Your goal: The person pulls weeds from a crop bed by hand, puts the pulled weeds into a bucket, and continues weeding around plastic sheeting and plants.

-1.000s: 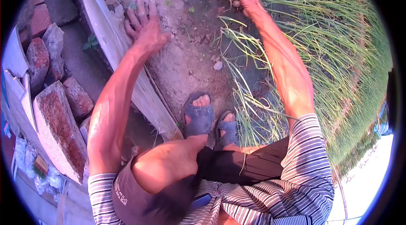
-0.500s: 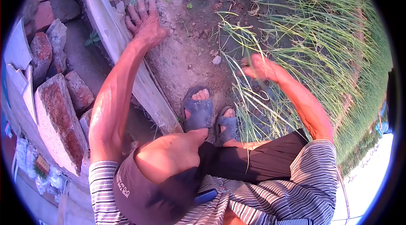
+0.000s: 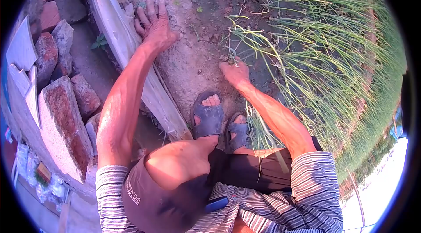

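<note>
My left hand [image 3: 158, 31] rests flat on the bare soil next to the long pale plank, its fingers spread and nothing in them. My right hand [image 3: 236, 71] is low over the soil at the near edge of a bed of thin green onion-like plants [image 3: 315, 44]. Its fingers are closed together beside the base of a leaning clump [image 3: 258, 38]. Whatever lies between those fingertips is too small to make out. Several loose, drooping leaves [image 3: 259, 123] lie between my right forearm and the sandalled foot.
The plank [image 3: 164, 101] borders the soil strip [image 3: 184, 57] on the left. Beyond it are broken bricks and concrete pieces [image 3: 63, 123]. My sandalled feet [image 3: 208, 112] stand between plank and plants. A brown strip [image 3: 370, 35] crosses the bed at right.
My right hand has moved left and a little down, from among the leaves to the soil at the clump's base. My left hand stays planted on the soil.
</note>
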The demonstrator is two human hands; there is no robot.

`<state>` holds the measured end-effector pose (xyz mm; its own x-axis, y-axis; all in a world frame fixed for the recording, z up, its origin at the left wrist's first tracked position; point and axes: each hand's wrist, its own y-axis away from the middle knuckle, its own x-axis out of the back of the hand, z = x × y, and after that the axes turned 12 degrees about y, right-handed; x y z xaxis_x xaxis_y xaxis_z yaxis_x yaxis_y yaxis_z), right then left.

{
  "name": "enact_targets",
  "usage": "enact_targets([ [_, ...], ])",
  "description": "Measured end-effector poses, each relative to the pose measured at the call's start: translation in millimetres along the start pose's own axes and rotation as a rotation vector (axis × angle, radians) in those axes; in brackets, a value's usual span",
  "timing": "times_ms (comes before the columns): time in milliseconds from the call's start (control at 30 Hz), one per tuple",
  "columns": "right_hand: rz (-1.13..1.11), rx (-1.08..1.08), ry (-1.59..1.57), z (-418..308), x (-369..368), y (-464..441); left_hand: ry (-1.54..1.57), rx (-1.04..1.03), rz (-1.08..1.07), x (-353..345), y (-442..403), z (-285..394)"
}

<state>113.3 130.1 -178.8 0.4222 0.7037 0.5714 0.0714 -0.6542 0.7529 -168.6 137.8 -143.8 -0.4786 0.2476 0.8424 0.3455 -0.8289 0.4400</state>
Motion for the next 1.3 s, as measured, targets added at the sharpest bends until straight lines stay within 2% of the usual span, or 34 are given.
enact_targets([
  [33, 0.001, 0.010, 0.004, 4, -3, -2, 0.004, -0.008, 0.004, -1, 0, 0],
  [133, -0.491, -0.240, -0.344, -9, 26, 17, 0.009, -0.014, 0.014, 0, -1, -2],
  [167, -0.540, -0.105, -0.510, -4, 16, 30, 0.004, -0.007, 0.009, 1, -2, -2],
  [233, -0.625, 0.040, -0.379, -47, 40, 76, 0.001, 0.000, 0.001, -2, 0, -2],
  [300, -0.293, 0.458, -0.081, -58, 18, 78, 0.002, -0.003, 0.014, -3, -2, -2],
  [333, -0.115, 0.589, 0.012, -60, 7, 67, 0.006, 0.000, 0.008, -3, -2, -1],
  [400, -0.117, 0.494, -0.062, -58, 6, 26, 0.010, 0.014, 0.005, -1, -1, -1],
  [467, 0.007, 0.463, 0.186, -65, 19, 7, 0.010, 0.027, -0.006, 2, 0, 1],
  [500, 0.138, 0.469, 0.471, -72, 30, 3, 0.012, 0.033, -0.012, 2, 0, 2],
  [533, 0.065, 0.436, 0.551, -65, 28, -8, 0.014, 0.037, -0.016, 2, 0, 2],
  [633, 0.076, 0.560, 0.711, -48, 21, -24, 0.026, 0.029, -0.011, 3, 0, 2],
  [667, 0.093, 0.599, 0.697, -43, 18, -32, 0.029, 0.030, -0.007, 3, 0, 2],
  [767, -0.008, 0.543, 0.474, -52, 27, -46, 0.032, 0.026, 0.006, 1, 1, 1],
  [800, -0.087, 0.432, 0.253, -57, 32, -48, 0.032, 0.015, 0.015, -1, 1, 0],
  [900, -0.275, 0.189, -0.159, -94, 54, -32, 0.039, 0.022, 0.015, 2, 0, 3],
  [933, -0.230, 0.176, -0.137, -110, 61, -26, 0.042, 0.031, 0.008, 2, 0, 3],
  [1033, 0.147, 0.352, 0.060, -123, 40, -59, 0.021, 0.035, -0.001, 2, 0, 2],
  [1067, 0.130, 0.270, 0.106, -131, 39, -64, 0.029, 0.026, 0.004, 1, 0, 1],
  [1167, 0.264, 0.394, -0.052, -141, 23, -75, 0.054, 0.014, 0.017, 1, 0, 0],
  [1300, 0.427, 0.536, 0.131, -142, 10, -89, 0.086, 0.019, 0.023, 2, 0, 2],
])
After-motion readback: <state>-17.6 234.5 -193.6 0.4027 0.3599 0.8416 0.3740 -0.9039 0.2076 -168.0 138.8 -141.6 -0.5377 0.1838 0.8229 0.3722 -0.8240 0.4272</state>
